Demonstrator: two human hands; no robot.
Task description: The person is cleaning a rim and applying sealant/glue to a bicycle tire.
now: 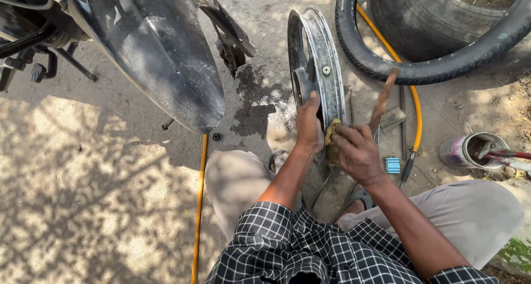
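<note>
Sunlit, dusty ground dappled with shade serves as the workplace, with a dark wet patch (260, 104) spread beside the work. At the centre a bare metal wheel rim (323, 63) stands upright on edge between the person's knees, its tyre already off; a black tyre (420, 68) lies well apart at the upper right. The rim's surface looks dull and scuffed, so by judgement the rubbing is under way and much of the circle is left. The left hand (308, 126) grips the near edge of the rim, fingers curled over it to steady it. The right hand (357, 151) is clenched round a small yellowish pad (333, 132), perhaps abrasive paper or a sponge, pressed against the rim's edge; a rusty bar (383, 98) rises just behind this hand, and whether the hand holds it cannot be told. Further out, a yellow hose (416, 110) curves past, a small blue block (392, 165) lies near, a tin (470, 150) with tools stands right, and a scratched black mudguard (160, 51) hangs at left.
</note>
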